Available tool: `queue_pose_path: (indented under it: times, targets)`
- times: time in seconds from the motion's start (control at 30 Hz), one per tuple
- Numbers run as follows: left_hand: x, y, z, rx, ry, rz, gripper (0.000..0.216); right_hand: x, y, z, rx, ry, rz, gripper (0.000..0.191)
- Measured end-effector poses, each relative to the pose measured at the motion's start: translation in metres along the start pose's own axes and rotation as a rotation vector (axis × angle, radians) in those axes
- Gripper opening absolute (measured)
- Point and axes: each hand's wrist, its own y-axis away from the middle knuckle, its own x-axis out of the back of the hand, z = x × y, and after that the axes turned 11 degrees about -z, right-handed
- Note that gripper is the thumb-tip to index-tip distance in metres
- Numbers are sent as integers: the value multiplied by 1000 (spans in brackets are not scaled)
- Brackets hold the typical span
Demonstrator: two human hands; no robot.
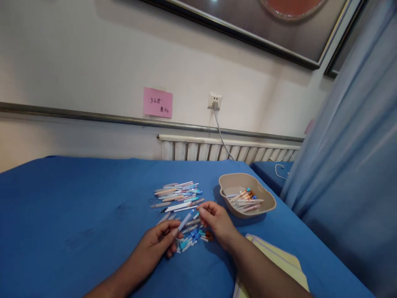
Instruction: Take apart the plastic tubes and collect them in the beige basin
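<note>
My left hand (164, 240) is closed around a pale blue pen barrel (185, 221), which slants up to the right. Facing it, my right hand (217, 221) pinches thumb and forefinger together. A small white-and-teal pen part (196, 215) shows just beneath those fingertips; whether they grip it I cannot tell. Under and between both hands lies a heap of small blue, white and brown pen parts (194, 238). Beyond them, a loose pile of pens (178, 193) in white, peach, grey and blue is spread on the blue cloth, partly hidden by my hands.
A beige plastic basin (268, 203) holding several pens (248, 202) stands right of the pile. Yellow cloth or paper (279, 256) lies under my right forearm. The blue-covered table (77, 198) reaches back toward a radiator (198, 150). A blue curtain (344, 165) hangs at the right.
</note>
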Motion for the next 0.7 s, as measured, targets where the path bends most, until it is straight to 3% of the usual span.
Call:
queue_pose_path:
  times: [0.33,0.7]
  targets:
    - [-1,1,-8,3,64,-20,33,4,4,4,54,-115,21,31]
    - [-4,4,-3,16,90,-9,34,2,4,0,104,7,37,27]
